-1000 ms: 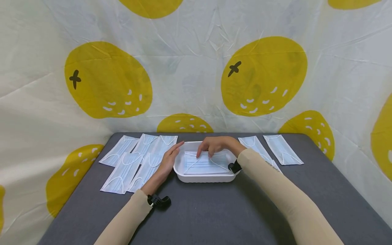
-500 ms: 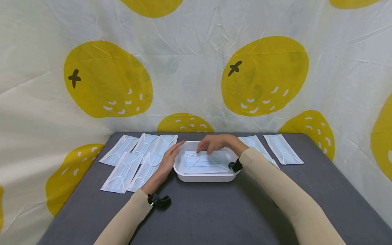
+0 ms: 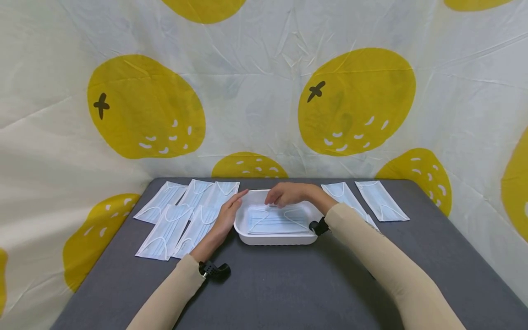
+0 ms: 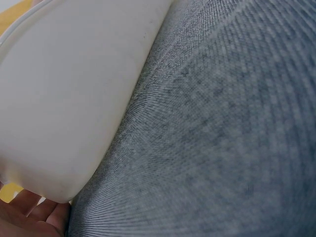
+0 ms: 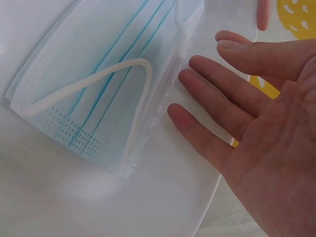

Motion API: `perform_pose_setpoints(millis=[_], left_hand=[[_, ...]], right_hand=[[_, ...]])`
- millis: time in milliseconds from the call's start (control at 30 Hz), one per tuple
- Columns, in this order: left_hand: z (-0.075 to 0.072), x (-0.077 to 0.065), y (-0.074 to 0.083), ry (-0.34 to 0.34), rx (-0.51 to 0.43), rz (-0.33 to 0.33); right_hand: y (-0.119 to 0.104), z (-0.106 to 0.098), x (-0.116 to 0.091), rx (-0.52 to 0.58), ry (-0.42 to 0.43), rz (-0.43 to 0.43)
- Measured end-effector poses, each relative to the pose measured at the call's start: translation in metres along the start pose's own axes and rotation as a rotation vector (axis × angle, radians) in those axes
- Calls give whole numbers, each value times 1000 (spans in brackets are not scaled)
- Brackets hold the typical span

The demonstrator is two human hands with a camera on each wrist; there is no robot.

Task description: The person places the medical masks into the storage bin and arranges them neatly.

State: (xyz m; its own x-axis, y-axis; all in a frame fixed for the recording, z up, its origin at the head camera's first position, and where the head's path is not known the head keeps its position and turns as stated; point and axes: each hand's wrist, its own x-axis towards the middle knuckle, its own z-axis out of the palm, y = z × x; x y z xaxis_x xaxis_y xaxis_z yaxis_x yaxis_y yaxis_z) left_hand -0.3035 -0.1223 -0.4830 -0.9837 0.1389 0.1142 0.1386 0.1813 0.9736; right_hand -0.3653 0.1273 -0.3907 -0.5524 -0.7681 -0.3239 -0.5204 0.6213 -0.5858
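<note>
Over grey cloth (image 3: 264, 284), the right grip (image 3: 292, 193) has cleared the mask (image 3: 278, 222).

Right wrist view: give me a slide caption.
Right hand just clear of a pleated blue face mask in a white tray.

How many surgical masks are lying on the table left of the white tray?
5: three surgical masks in the far row, two surgical masks nearer. The left hand may hide more.

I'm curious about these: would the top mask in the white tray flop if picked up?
The top mask would probably bend easily, since it looks thin and pleated. It's likely light, being so flat. Its slack ear loops might dangle.
</note>
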Motion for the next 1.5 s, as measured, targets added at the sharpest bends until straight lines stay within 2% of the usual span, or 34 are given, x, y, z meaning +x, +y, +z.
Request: perform_pose_setpoints(millis=[167,433,600,800,1000,1333,1500], left_hand=[[1,0,1,1,-4,0],[2,1,1,-4,4,12],[2,2,0,-10,6,22],[3,2,0,-9,7,23],[3,1,0,-7,5,16],[1,-2,0,0,9,12],[0,-2,-1,-4,3,19]], right_hand=[[4,-2,-3,0,36,-54],[5,-6,-19,204,110,-66],[9,-5,-38,267,204,-119],[12,-4,-69,289,314,-136],[27,-4,-106,294,423,-133],[66,6,-176,281,621,-116],[91,15,-208,335,722,-118]])
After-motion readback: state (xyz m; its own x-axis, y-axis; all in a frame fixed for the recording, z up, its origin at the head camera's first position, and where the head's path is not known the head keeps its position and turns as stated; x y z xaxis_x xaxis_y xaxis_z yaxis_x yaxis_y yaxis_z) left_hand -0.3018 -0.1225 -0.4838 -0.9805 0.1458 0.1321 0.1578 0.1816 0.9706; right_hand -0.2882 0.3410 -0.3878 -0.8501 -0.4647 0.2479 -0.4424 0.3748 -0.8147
